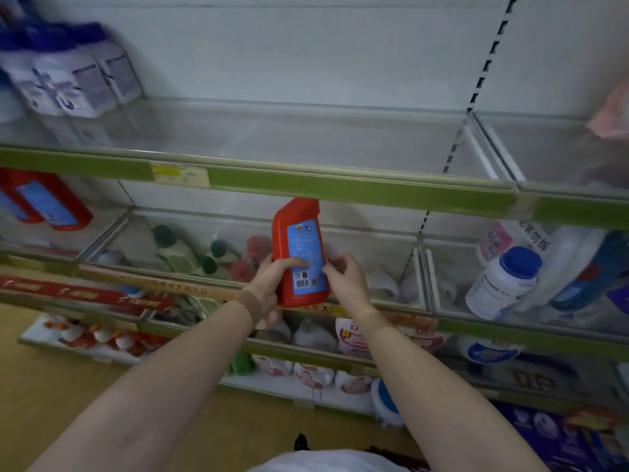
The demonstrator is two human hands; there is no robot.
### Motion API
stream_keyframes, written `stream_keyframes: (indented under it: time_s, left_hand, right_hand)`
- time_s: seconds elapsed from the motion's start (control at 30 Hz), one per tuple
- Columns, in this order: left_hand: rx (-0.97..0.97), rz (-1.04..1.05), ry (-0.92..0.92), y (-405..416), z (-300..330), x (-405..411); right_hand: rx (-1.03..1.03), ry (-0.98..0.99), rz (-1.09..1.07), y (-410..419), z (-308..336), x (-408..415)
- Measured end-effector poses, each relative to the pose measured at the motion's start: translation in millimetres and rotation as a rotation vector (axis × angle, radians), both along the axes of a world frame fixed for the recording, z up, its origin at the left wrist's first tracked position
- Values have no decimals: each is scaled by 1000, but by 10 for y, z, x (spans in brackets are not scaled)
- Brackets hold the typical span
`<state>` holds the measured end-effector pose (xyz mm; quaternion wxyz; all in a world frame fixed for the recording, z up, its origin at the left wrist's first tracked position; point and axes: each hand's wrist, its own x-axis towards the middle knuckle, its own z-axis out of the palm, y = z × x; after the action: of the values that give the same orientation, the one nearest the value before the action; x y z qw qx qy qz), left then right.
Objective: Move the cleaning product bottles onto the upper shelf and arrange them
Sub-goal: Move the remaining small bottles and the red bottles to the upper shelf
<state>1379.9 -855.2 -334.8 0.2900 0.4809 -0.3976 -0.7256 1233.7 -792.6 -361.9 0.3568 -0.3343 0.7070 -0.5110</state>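
Note:
A red bottle [295,229] with a blue back label is held upright in front of the middle shelf, its top just under the green rail of the upper shelf [306,189]. My left hand [272,284] grips its lower left side with the thumb across the label. My right hand [343,277] touches its lower right edge with the fingertips. On the middle shelf behind it lie several bottles, some with green caps [163,233] and some with red caps [257,245]. The upper shelf is bare in its middle stretch.
White bottles with purple caps [75,80] stand at the upper shelf's left end. Red bottles [47,206] sit on the left of the middle shelf. White and blue bottles [503,284] fill the right compartment. Lower shelves hold more products. A pink item [612,110] lies far right.

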Motion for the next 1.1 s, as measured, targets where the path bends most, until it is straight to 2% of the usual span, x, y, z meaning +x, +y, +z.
stream_keyframes:
  time_s: [0.17,0.37,0.5,0.6,0.73,0.9,1.1]
  left_hand:
    - [57,-62,-11,-7,-85,571]
    - [132,-142,69,29,-244,1159]
    - [178,-154,136,61,-328,1436]
    - [219,-139,102,89,-337,1582]
    - [168,-90,1,92,-386,1713]
    - [102,-80,-22,83,-380,1823]
    - [73,-118,-12,-6,-330,1794]
  right_hand:
    - [15,-22,8,8,10,536]
    - [75,5,32,160,-23,1117]
    - [192,-9,2,252,-72,1481]
    - [258,35,36,318,-146,1717]
    - [326,51,136,443,-173,1990]
    - [506,224,220,298,-640,2102]
    - [567,292,87,245,-125,2469]
